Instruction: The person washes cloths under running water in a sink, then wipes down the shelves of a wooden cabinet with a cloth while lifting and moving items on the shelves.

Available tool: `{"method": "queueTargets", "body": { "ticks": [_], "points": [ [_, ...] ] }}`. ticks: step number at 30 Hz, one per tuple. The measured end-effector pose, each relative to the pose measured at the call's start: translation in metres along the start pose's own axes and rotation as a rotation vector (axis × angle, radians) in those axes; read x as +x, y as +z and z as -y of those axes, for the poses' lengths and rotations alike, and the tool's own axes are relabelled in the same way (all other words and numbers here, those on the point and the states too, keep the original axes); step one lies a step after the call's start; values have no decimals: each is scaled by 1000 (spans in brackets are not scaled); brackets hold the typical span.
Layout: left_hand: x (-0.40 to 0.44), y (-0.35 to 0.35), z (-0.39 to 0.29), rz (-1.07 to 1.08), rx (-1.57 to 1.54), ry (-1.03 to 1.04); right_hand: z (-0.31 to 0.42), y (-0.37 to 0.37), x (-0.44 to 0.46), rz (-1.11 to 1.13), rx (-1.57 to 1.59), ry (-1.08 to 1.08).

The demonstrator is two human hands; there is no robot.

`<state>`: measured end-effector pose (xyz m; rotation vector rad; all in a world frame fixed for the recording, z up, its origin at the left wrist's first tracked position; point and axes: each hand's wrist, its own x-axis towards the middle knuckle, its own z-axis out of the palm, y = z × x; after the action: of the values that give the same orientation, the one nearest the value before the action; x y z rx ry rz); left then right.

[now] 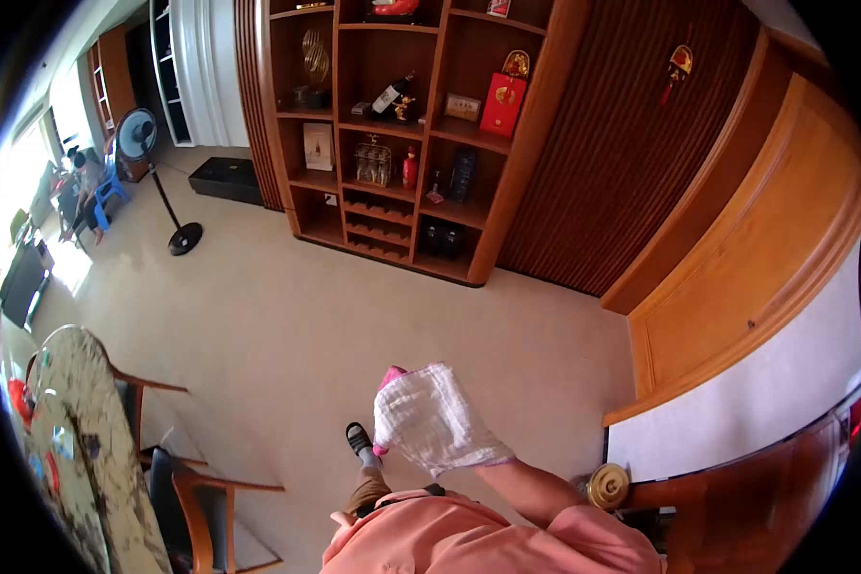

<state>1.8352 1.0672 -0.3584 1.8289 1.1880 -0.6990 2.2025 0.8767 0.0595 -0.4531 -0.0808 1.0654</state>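
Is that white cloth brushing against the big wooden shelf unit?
Apart. The head view shows bare floor between the white cloth and the base of the wooden shelf unit.

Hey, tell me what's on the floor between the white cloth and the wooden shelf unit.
Nothing: in the head view, only bare pale floor shows between the white cloth and the wooden shelf unit.

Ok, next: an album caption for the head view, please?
White cloth draped at the end of the person's right forearm, hand hidden, with a wooden display shelf across the pale floor.
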Motion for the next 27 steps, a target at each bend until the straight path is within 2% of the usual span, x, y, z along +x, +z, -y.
{"method": "queueTargets", "body": {
  "ticks": [4, 5, 6, 7, 8, 9, 11, 12, 13, 15, 18, 19, 21, 22, 25, 26, 27],
  "points": [
    [87, -69, -68, -14, 95, 51, 53, -18, 98, -64, 151, 56],
    [110, -97, -87, -23, 160, 76, 66, -28, 127, -140, 158, 27],
    [138, -127, -104, -39, 303, 142, 76, -43, 152, -214, 161, -5],
    [176, -158, -114, -80, 583, 270, 87, -52, 177, -287, 170, -41],
    [213, -189, -135, -158, 831, 395, 106, -43, 198, -201, 144, -29],
    [248, -223, -166, -277, 932, 483, 126, -21, 211, -120, 125, -18],
    [316, -279, -234, -346, -243, 658, 146, 1, 218, -36, 115, -38],
    [339, -305, -277, -234, -655, 551, 157, 3, 224, -28, 112, -68],
    [352, -326, -331, -311, -663, 572, 170, -2, 236, -21, 107, -95],
    [387, -369, -412, -318, -639, 668, 192, -24, 258, -123, 133, -200],
    [405, -371, -503, -409, -531, 569, 227, -87, 281, -154, -17, -310],
    [410, -366, -518, -345, -523, 602, 239, -108, 288, -150, -96, -344],
    [440, -342, -513, -220, -498, 665, 268, -125, 298, -214, 71, -335],
    [449, -316, -503, -173, -713, 692, 291, -131, 305, -175, 55, -374],
    [422, -273, -472, -30, -255, 334, 347, -149, 316, -71, 12, -489],
    [411, -258, -481, 9, -144, 278, 359, -153, 324, -155, 168, -475],
    [400, -244, -489, 41, -74, 241, 369, -166, 333, -182, 173, -474]
  ]
}}
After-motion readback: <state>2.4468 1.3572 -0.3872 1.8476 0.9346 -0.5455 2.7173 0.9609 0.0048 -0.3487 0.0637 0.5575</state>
